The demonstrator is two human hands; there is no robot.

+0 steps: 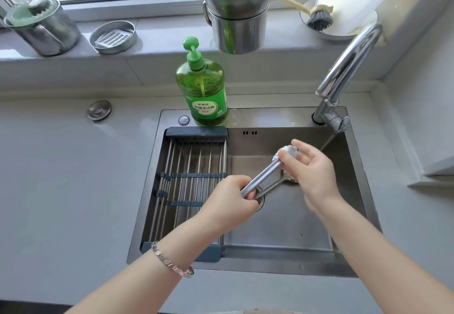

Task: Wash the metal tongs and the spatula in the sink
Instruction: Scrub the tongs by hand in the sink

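Observation:
My left hand (229, 198) grips the hinge end of the metal tongs (264, 175) above the steel sink (282, 257). The tongs slant up to the right, with their two arms spread apart. My right hand (312, 169) pinches the tip of the upper arm between thumb and fingers, where there is white foam (287, 151). The lower arm's tip lies behind my right hand, near the sink floor. No spatula shows in view.
A green dish-soap pump bottle (202, 90) stands on the sink's back rim. A drying rack (189, 181) spans the sink's left half. The tap (344, 75) rises at the back right, a thin stream running below it. Steel pots, a dish and a brush sit on the sill.

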